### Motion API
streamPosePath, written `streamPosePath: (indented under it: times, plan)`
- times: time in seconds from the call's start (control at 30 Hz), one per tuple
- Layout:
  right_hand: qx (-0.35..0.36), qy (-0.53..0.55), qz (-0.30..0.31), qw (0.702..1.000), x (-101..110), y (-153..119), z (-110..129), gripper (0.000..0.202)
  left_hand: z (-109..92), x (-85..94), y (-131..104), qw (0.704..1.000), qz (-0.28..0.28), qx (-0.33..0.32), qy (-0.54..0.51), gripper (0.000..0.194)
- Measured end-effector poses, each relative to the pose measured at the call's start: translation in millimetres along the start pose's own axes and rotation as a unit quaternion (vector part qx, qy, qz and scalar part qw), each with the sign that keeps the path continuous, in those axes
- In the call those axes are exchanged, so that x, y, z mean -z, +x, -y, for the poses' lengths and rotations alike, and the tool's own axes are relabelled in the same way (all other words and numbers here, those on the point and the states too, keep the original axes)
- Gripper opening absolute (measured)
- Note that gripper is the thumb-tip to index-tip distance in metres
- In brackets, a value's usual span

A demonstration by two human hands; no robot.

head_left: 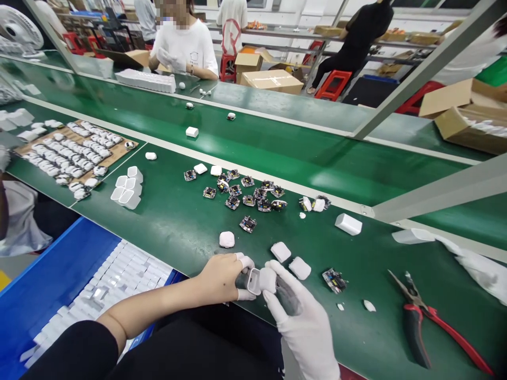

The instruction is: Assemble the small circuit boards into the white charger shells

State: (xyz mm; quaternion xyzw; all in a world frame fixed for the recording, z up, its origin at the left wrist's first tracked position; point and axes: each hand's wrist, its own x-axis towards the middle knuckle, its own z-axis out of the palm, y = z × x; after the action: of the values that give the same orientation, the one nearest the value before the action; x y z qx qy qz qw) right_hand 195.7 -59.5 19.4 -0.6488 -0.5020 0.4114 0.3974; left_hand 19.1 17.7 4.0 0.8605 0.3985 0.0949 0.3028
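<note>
Main risk I see: slick glove fabric lets a part slip off the near edge of the green laminate tabletop, or a skewed meeting traps fabric. Left hand, finger-cotted, pinches the hollow white plastic shell; right hand, white-gloved, pinches the rounded white plastic piece at its mouth. Can't tell if they touch. Both above that edge. Shell: thin rim, mouth toward right hand. Piece: soft corners, plain face.
</note>
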Motion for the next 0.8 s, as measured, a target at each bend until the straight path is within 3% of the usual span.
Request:
streamPosePath:
  times: [0.33, 0.67, 0.73, 0.8]
  plan:
    - [0.160, -0.127, -0.005, 0.979, -4, 4, 0, 0.037, -1, -0.3, 1, 1.000, 0.009, 0.011, 0.011, 0.044]
    - [0.166, -0.144, 0.001, 0.976, -10, 8, -11, 0.040, 3, -3.8, -1, 1.000, -0.008, 0.004, 0.002, 0.041]
    - [0.163, -0.129, 0.025, 0.978, -9, 8, -12, 0.044, 5, -5.1, -1, 1.000, -0.015, 0.000, 0.001, 0.041]
    - [0.118, -0.072, 0.059, 0.989, -9, 8, -11, 0.044, 6, -7.2, -1, 1.000, -0.025, -0.005, 0.001, 0.042]
